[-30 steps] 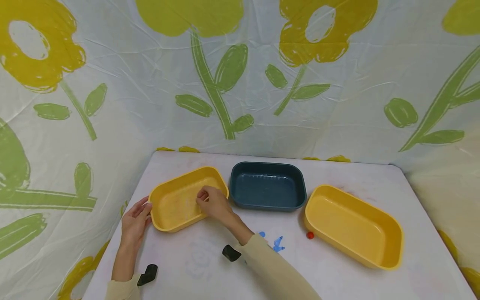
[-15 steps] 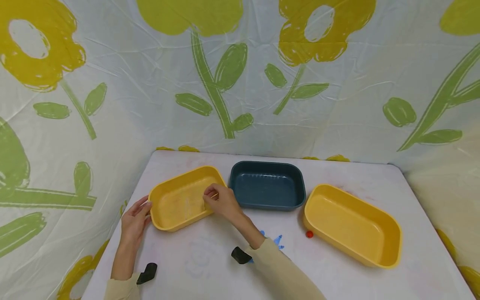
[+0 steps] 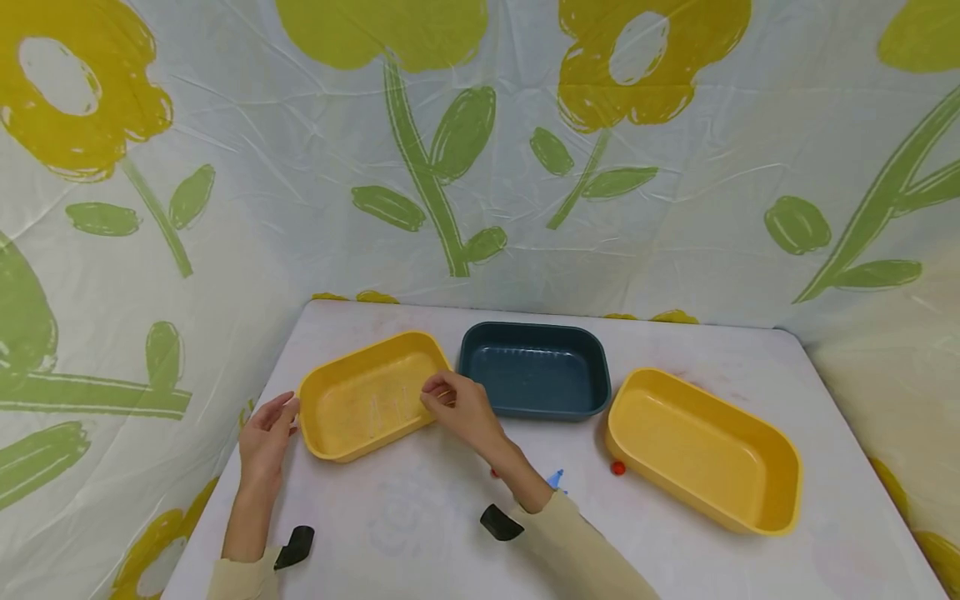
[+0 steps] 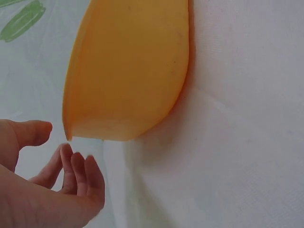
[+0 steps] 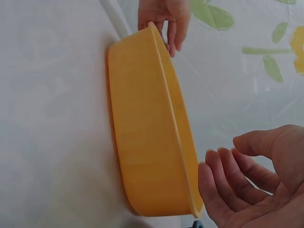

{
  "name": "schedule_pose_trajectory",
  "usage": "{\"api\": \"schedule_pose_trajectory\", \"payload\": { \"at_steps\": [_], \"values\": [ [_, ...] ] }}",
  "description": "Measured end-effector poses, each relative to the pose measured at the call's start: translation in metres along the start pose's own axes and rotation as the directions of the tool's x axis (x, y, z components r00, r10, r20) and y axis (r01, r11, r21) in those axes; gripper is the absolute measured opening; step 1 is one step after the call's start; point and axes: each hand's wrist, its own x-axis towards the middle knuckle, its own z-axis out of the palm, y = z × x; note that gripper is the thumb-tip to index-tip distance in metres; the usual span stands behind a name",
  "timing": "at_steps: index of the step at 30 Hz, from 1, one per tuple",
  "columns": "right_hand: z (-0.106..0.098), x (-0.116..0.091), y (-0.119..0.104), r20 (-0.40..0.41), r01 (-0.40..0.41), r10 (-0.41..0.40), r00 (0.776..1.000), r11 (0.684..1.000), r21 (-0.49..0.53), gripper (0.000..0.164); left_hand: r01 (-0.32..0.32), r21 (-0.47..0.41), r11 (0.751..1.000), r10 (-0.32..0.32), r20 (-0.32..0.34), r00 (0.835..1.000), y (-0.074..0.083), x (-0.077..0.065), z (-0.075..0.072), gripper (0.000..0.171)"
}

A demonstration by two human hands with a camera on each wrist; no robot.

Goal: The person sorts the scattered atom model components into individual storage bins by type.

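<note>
In the head view, a yellow tray (image 3: 348, 454) stands at the left of the table with several thin, pale, see-through pieces (image 3: 373, 417) on its floor, too faint to identify. My left hand (image 3: 264, 433) is just off the tray's left end; the left wrist view shows a gap between its parted thumb and fingers and the tray's rim (image 4: 69, 128). Over the tray's right end hovers my right hand (image 3: 465, 412). Its fingers curve loosely, thumb close to the index finger, and the right wrist view shows nothing held in them (image 5: 232, 185).
A dark blue tray (image 3: 536, 412) stands right of the yellow one, and a second yellow tray (image 3: 705, 450) lies slanted farther right. Beside it sits a small red ball (image 3: 618, 468). A blue piece (image 3: 555, 479) and a red bit (image 3: 495, 472) are partly hidden by my right arm.
My right hand has moved right, from over the tray's middle to its right end, and more pale pieces show there. My left hand has come away from the tray's rim.
</note>
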Motion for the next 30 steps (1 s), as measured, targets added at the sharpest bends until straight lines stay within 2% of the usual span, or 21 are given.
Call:
{"api": "schedule_pose_trajectory", "payload": {
  "at_steps": [3,7,14,16,24,30],
  "values": [
    [-0.005,-0.004,0.001,-0.008,0.011,-0.011,1.0,1.0,0.005,0.008,-0.062,0.002,0.998,0.062,-0.04,0.997,0.004,-0.004,0.003,0.045],
    [-0.012,-0.011,0.001,-0.014,0.018,-0.018,1.0,1.0,0.015,0.008,-0.119,-0.039,0.992,0.117,-0.048,0.992,0.01,-0.011,0.009,0.041],
    [-0.022,-0.024,0.005,-0.027,-0.025,0.025,0.999,1.0,-0.01,0.013,-0.144,-0.075,0.987,0.142,-0.035,0.989,0.018,-0.021,0.019,0.04],
    [-0.024,-0.028,0.006,-0.037,-0.034,0.034,0.999,0.999,-0.003,0.013,-0.164,-0.054,0.985,0.162,-0.032,0.986,0.021,-0.025,0.022,0.04],
    [-0.037,-0.045,0.011,-0.063,-0.062,0.062,0.996,0.998,0.002,0.011,-0.254,-0.031,0.967,0.255,0.03,0.966,0.029,-0.038,0.038,0.038],
    [-0.044,-0.056,0.012,-0.059,-0.088,0.089,0.994,0.996,0.004,0.011,-0.278,-0.035,0.96,0.28,0.1,0.955,0.031,-0.046,0.05,0.033]
  ]
}}
